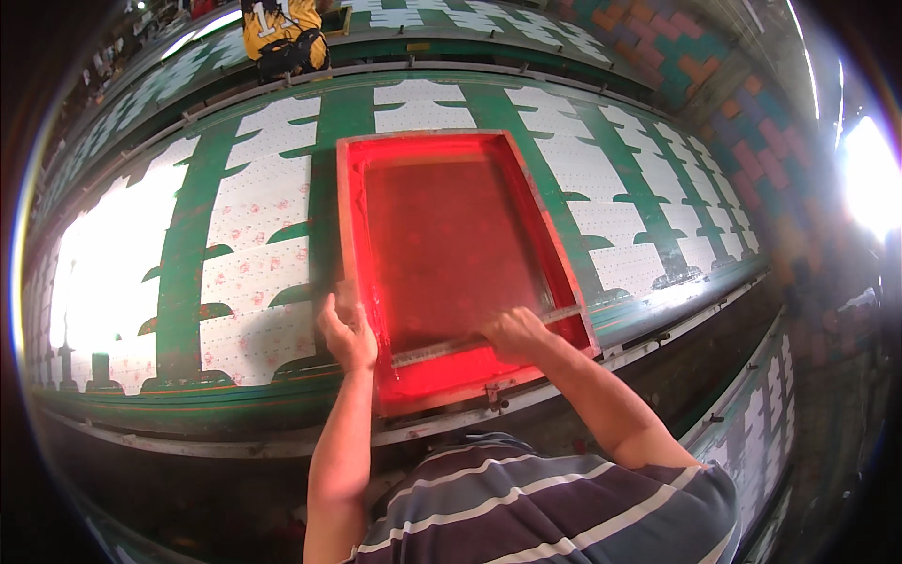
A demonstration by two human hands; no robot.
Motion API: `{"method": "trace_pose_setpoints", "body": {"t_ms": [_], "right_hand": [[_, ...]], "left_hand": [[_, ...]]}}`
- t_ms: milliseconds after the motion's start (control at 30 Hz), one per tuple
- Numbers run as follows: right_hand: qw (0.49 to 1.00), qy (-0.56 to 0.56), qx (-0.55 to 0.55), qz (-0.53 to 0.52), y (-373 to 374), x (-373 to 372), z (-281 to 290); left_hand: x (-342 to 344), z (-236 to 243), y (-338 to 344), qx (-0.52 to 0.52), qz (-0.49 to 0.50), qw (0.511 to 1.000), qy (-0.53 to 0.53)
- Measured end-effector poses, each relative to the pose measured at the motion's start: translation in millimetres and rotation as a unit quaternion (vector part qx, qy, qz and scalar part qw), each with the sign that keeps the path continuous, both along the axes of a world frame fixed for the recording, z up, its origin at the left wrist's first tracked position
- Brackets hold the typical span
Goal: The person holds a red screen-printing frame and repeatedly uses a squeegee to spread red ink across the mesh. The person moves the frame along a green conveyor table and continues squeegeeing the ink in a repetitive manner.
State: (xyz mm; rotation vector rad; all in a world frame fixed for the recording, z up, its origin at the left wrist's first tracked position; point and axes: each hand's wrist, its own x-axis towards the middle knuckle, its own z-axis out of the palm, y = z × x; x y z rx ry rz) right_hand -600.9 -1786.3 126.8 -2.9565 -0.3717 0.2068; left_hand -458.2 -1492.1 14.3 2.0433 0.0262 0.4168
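Note:
A rectangular screen-printing frame (439, 235) with red ink lies on the long green printing table (331, 108). My right hand (512, 334) is closed on a long squeegee (423, 352) lying across the near part of the mesh. My left hand (348, 334) is at the frame's left side, fingers apart and slightly bent, partly blurred. White cut fabric pieces (254, 273), some with small pink prints, are laid in columns on either side of the frame.
A metal rail (620, 354) runs along the table's near edge. Another table (489, 28) with white pieces runs behind, where a person in a yellow top (282, 28) stands. More pieces show on a table (761, 414) at lower right. A coloured tiled surface (752, 141) is at right.

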Motion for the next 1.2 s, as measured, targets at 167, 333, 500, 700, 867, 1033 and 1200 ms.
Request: {"method": "trace_pose_setpoints", "body": {"t_ms": [167, 333, 500, 700, 867, 1033, 1200], "right_hand": [[1.0, -0.006, -0.021, -0.007, 21, -49, 4], [0.999, 0.022, 0.039, -0.006, 23, -79, 3], [0.991, -0.021, 0.126, 0.045, 2, -102, -4], [0.962, -0.126, 0.239, -0.026, -75, -141, -10], [0.901, -0.222, 0.299, -0.225, -157, -151, -23], [0.878, -0.157, 0.338, -0.301, -202, -139, -36], [0.841, -0.082, 0.43, -0.319, -213, -109, -53]], "left_hand": [[1, 1, -3, 0.005, 0.008, 0.999, 0.041], [4, -1, -3, 0.081, 0.051, 0.992, 0.081], [4, 1, -2, 0.076, 0.07, 0.991, 0.084], [7, 6, -4, 0.092, 0.061, 0.989, 0.101], [9, 0, -3, 0.13, 0.082, 0.985, 0.076], [13, -6, 3, 0.088, 0.054, 0.992, 0.079], [14, -7, 4, 0.046, 0.046, 0.995, 0.075]]}}
